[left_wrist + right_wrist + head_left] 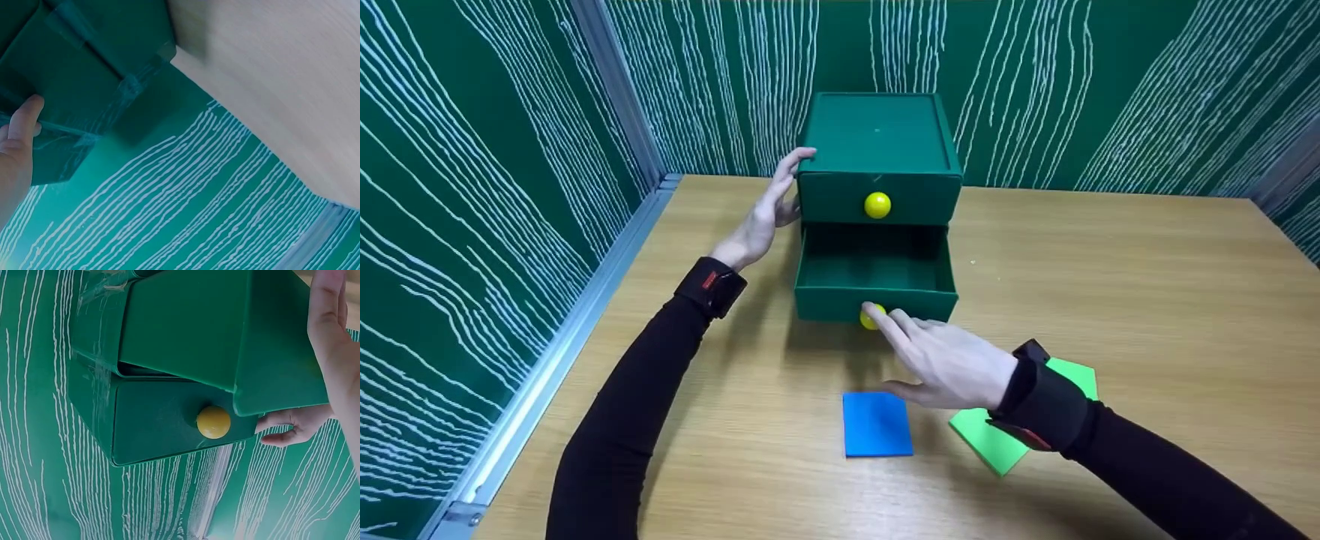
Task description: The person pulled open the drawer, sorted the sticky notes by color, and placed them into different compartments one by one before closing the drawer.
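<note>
A small green cabinet (877,135) has two drawers, each with a round yellow knob. The upper drawer (832,201) sits flush, its knob (877,205) facing me. The lower drawer (825,304) stands pulled out, so its inside shows. Against the cabinet's left side rests my left hand (763,217), with extended fingers; the left wrist view shows a thumb (27,118) on the green wall. My right hand (941,360) touches the lower knob (868,321) and drawer front with fairly straight fingers, partly covering that knob.
On the wooden table (1110,285), a blue square (877,427) lies in front of the cabinet. A light green sheet (994,442) lies partly under my right wrist. Green walls (1020,90) with white streaks stand behind and at the left, with a metal rail (562,330) along the left edge.
</note>
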{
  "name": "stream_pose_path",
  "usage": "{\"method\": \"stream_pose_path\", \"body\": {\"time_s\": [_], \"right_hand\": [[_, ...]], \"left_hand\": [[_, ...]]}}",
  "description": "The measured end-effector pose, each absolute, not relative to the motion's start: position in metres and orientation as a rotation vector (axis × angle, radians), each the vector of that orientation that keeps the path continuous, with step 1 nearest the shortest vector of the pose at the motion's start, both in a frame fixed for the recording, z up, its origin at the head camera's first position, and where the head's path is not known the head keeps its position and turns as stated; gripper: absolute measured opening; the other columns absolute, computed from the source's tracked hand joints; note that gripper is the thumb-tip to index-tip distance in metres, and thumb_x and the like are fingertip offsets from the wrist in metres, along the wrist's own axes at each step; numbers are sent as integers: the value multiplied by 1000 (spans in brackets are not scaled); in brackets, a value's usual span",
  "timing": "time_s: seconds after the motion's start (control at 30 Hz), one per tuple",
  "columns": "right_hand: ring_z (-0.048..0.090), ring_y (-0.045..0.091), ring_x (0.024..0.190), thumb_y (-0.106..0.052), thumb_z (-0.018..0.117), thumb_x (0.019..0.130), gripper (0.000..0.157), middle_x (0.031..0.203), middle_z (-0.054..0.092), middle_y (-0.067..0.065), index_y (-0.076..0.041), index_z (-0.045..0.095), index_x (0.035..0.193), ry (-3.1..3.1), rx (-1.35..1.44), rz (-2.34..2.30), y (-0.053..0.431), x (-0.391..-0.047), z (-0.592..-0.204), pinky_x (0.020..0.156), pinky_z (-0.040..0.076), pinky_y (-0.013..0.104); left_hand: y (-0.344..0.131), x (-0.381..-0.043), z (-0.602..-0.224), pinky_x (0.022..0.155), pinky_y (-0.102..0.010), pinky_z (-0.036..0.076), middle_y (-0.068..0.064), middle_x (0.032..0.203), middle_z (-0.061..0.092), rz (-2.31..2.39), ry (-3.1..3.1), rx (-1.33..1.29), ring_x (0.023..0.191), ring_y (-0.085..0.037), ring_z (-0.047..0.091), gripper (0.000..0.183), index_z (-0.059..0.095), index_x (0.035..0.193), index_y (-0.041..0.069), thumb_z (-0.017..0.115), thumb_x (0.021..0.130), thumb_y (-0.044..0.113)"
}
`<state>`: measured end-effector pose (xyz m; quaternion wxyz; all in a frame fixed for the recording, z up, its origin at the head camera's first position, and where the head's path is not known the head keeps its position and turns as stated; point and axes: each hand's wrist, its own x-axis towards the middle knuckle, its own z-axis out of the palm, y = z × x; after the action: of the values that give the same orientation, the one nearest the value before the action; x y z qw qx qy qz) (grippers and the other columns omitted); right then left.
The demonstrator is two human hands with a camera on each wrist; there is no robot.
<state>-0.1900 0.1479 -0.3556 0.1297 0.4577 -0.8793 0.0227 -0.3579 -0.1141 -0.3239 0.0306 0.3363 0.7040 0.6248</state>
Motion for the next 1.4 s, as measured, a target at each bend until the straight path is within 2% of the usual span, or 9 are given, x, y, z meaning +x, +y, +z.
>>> {"method": "stream_pose_path", "body": {"time_s": [0.2, 0.37, 0.53, 0.7, 0.87, 1.0, 1.1, 1.23, 1.4], "right_hand": [[55, 10, 67, -52, 74, 84, 85, 105, 55, 6, -7, 38, 147, -2543, 1390, 117, 145, -172, -366, 58, 46, 19], [63, 23, 103, -60, 67, 87, 67, 127, 57, 11, -19, 55, 139, -2648, 1541, 41, 139, -160, -381, 83, 58, 36], [51, 37, 132, -56, 65, 90, 57, 154, 45, 13, -35, 56, 142, -2861, 1572, 13, 139, -164, -394, 102, 51, 54], [55, 30, 126, -52, 69, 89, 51, 146, 56, 7, -34, 61, 136, -2859, 1626, 63, 141, -166, -397, 98, 54, 47], [56, 25, 122, -53, 72, 85, 56, 140, 59, 3, -28, 60, 134, -2829, 1687, 43, 140, -162, -388, 98, 55, 44], [59, 25, 117, -53, 77, 77, 59, 132, 64, 4, -23, 61, 126, -2631, 1683, 77, 142, -162, -379, 98, 54, 41], [61, 26, 114, -50, 81, 71, 60, 128, 65, 4, -22, 61, 120, -2486, 1654, 121, 144, -167, -363, 98, 54, 42], [60, 29, 116, -45, 82, 72, 54, 131, 63, 6, -21, 62, 116, -2439, 1646, 244, 149, -178, -331, 92, 58, 45], [58, 26, 113, -38, 83, 73, 45, 130, 62, 10, -16, 64, 108, -2347, 1601, 412, 150, -204, -297, 81, 60, 37]], "left_hand": [[-115, -358, -326, 119, -69, 16, -2, 168, 4, 1899, 2192, 1034, 156, -31, 11, 60, 17, 158, 21, 14, 101, 39], [-115, -359, -326, 119, -69, 16, -2, 168, 5, 1916, 2193, 1042, 156, -30, 12, 60, 18, 158, 20, 16, 101, 39], [-114, -358, -325, 119, -69, 16, -2, 168, 6, 1923, 2180, 1038, 155, -29, 12, 59, 18, 158, 20, 16, 101, 38], [-114, -358, -326, 119, -70, 15, -1, 168, 4, 1914, 2184, 1020, 156, -28, 9, 58, 18, 158, 20, 16, 102, 37], [-114, -359, -325, 119, -70, 15, -1, 168, 4, 1918, 2190, 1020, 156, -29, 9, 58, 18, 158, 21, 15, 102, 37], [-115, -359, -326, 117, -71, 17, -5, 166, 9, 1941, 2160, 1039, 154, -31, 16, 58, 18, 157, 19, 14, 102, 35], [-116, -359, -327, 116, -72, 18, -7, 164, 13, 1959, 2144, 1050, 152, -33, 21, 58, 18, 157, 17, 13, 101, 34], [-115, -359, -327, 117, -72, 18, -7, 165, 12, 1952, 2167, 1046, 152, -33, 20, 59, 18, 157, 18, 15, 101, 35], [-114, -361, -327, 118, -69, 19, -6, 166, 12, 1954, 2166, 1061, 152, -32, 21, 59, 18, 158, 18, 16, 101, 35]]}}
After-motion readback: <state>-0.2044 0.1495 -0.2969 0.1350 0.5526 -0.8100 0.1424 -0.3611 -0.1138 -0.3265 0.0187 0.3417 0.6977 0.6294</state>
